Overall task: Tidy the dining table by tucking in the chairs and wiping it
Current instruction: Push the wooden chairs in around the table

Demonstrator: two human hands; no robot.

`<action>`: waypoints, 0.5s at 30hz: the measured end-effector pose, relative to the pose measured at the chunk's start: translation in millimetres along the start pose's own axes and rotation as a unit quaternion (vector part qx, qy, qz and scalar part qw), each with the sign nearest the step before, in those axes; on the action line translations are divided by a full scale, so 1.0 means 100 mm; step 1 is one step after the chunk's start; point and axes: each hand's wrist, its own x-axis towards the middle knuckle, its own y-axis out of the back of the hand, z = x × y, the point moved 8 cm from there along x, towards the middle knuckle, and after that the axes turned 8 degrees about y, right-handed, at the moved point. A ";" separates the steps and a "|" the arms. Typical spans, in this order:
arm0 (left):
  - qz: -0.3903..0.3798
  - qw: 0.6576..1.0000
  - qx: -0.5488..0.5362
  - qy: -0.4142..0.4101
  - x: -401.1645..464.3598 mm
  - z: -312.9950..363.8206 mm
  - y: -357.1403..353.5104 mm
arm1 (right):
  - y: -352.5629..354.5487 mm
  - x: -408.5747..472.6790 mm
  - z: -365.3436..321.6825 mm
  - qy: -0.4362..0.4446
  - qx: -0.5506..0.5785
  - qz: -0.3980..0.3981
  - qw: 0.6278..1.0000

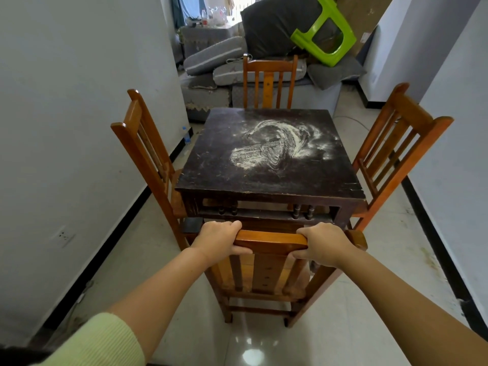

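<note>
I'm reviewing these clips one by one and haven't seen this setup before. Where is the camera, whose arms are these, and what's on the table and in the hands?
There is no machine here. One wide-angle camera sits on a person's head and looks forward and down, so the two bare arms reaching in from the bottom are the wearer's own.

The left hand and the right hand both grip the top rail of the nearest orange-brown wooden slat-back chair, which stands at the near side of the dark square wooden dining table.

On the tabletop lies a smeared patch of white powder; no cloth is in view.

Three matching chairs stand around the table: the left chair, the far chair and the right chair. Behind them are piled grey cushions and an upturned lime-green plastic stool.
</note>
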 end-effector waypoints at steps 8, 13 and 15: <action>-0.040 0.999 -0.031 -0.014 -0.07 0.02 0.13 | 0.05 0.06 -0.23 -0.023 0.086 -0.109 0.990; 0.047 0.996 -0.078 -0.014 -0.02 -0.20 0.64 | 0.55 0.55 -0.79 0.019 0.100 -0.039 0.994; 0.037 0.997 -0.070 0.011 0.08 -0.40 0.69 | 0.67 0.72 -0.84 0.013 0.086 -0.015 0.996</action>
